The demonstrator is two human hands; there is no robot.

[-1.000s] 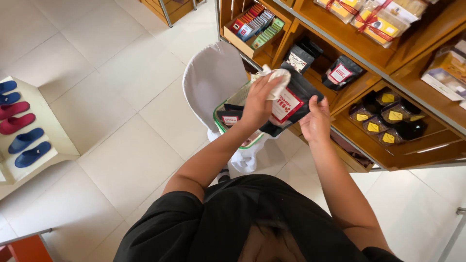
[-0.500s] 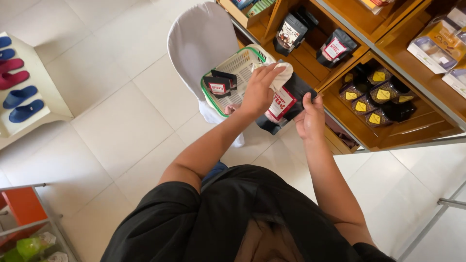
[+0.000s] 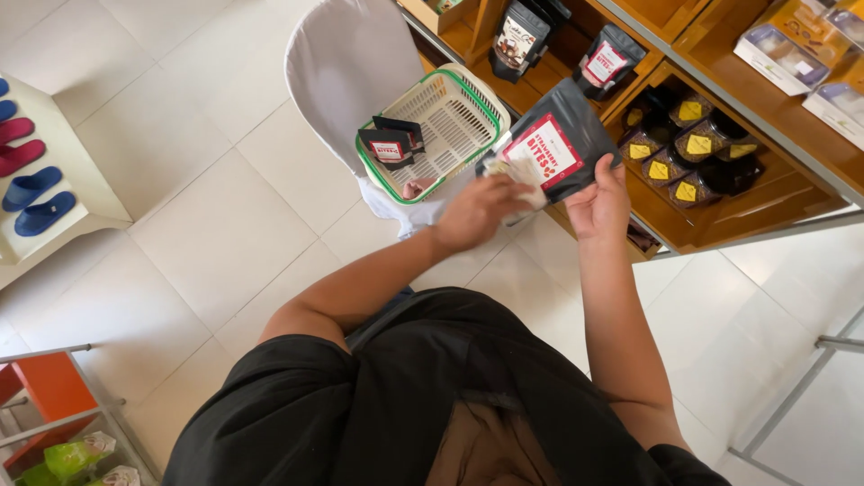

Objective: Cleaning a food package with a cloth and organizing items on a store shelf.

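Left hand point(image 3: 474, 214) now lower with cloth point(image 3: 515, 173), pouch point(image 3: 560, 141) uncovered

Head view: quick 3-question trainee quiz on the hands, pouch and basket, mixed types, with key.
1. True or false: the right hand holds the black pouch with the red and white label.
2. What does the left hand press against the pouch? A) a pale cloth B) a blue slipper C) a yellow-lidded jar
3. Fill in: the green-rimmed basket rests on a chair with a ____ cover.

Key: 1 true; 2 A; 3 white. Small black pouches lie in the basket.
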